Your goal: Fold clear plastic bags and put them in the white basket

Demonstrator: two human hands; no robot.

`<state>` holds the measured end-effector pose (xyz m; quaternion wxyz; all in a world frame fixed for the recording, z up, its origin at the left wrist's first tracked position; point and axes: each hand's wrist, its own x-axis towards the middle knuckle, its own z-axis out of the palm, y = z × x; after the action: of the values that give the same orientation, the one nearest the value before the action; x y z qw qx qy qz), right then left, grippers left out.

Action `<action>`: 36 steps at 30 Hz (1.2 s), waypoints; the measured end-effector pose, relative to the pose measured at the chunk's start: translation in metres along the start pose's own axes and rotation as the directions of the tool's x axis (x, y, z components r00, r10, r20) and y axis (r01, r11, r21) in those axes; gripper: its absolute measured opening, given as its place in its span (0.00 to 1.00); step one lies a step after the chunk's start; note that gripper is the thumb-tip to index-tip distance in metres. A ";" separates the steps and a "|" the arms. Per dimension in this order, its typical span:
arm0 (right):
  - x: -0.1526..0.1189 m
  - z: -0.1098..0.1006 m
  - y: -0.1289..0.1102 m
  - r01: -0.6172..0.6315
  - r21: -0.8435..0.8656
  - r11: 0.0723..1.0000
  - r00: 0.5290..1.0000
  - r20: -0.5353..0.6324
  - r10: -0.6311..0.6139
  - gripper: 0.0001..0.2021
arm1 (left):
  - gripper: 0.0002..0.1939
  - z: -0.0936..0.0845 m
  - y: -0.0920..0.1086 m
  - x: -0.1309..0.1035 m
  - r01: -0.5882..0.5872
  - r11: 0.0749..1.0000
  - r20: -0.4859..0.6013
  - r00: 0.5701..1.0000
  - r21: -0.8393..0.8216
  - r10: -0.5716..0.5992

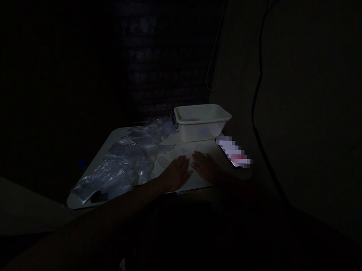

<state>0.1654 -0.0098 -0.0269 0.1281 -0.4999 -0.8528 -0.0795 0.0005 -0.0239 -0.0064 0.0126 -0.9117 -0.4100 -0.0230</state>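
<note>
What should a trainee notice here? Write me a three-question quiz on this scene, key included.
1. True or false: the white tub stands upside down on the table.
2. Which hand is nearer the bright, pixelated object?
3. Fill in: shiny, crinkled ___ covers much of the table's left side.

Key:
1. False; its open top faces up.
2. The right hand.
3. Plastic.
</note>
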 end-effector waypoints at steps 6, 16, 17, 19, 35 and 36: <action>0.019 -0.025 0.009 -0.113 -0.039 0.993 0.989 0.093 0.116 0.13 | 0.30 0.009 0.016 -0.005 0.037 0.999 0.054 0.998 0.029 -0.038; 0.069 -0.020 0.005 -0.291 0.022 0.956 0.940 0.193 0.282 0.11 | 0.30 -0.001 0.025 -0.003 0.056 0.998 0.122 0.991 0.011 -0.057; 0.072 -0.019 0.004 -0.291 0.042 0.956 0.940 0.199 0.278 0.10 | 0.30 -0.001 0.025 -0.003 0.054 0.998 0.117 0.992 0.012 -0.055; 0.077 -0.017 0.005 -0.309 0.147 0.940 0.941 0.192 0.279 0.09 | 0.30 0.000 0.025 -0.003 0.057 0.998 0.113 0.992 0.010 -0.058; 0.075 -0.028 0.029 -0.275 0.751 0.601 0.870 -0.072 0.488 0.13 | 0.30 -0.001 0.024 -0.005 0.051 0.999 0.104 0.993 0.003 -0.051; 0.069 -0.028 0.030 -0.254 0.651 0.715 0.887 -0.139 0.441 0.13 | 0.30 -0.001 0.023 -0.005 0.049 0.999 0.106 0.993 0.002 -0.048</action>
<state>0.1629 0.0546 0.0204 0.4177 -0.5660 -0.6930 0.1581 0.0141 -0.0433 -0.0058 -0.0101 -0.9015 -0.4320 0.0249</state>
